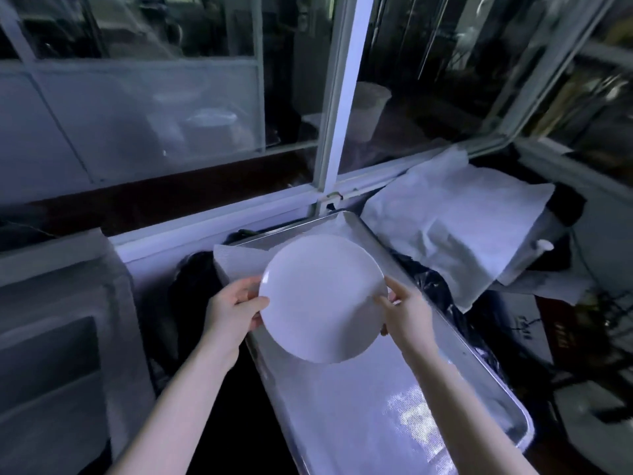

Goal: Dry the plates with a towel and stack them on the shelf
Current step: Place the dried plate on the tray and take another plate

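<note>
We hold the plate [323, 298] level between both hands, left hand [233, 311] and right hand [407, 311] pinching opposite rims, directly above the tray [376, 406].

Plain white plate [322, 298], silver metal tray [373, 234] lined with white mesh-patterned sheet [342, 399], white crumpled cloth [455, 214], pale window frame [342, 97]

This looks like a cramped home kitchen corner set against a window. A white window frame [339, 97] spans 10 to 2 o'clock. A lined metal tray [370, 234] runs from the centre to 5 o'clock, with a white plate [322, 299] over it. Crumpled white cloth [455, 217] lies at 2 o'clock, and a covered appliance [51, 320] stands at 9 o'clock.
</note>
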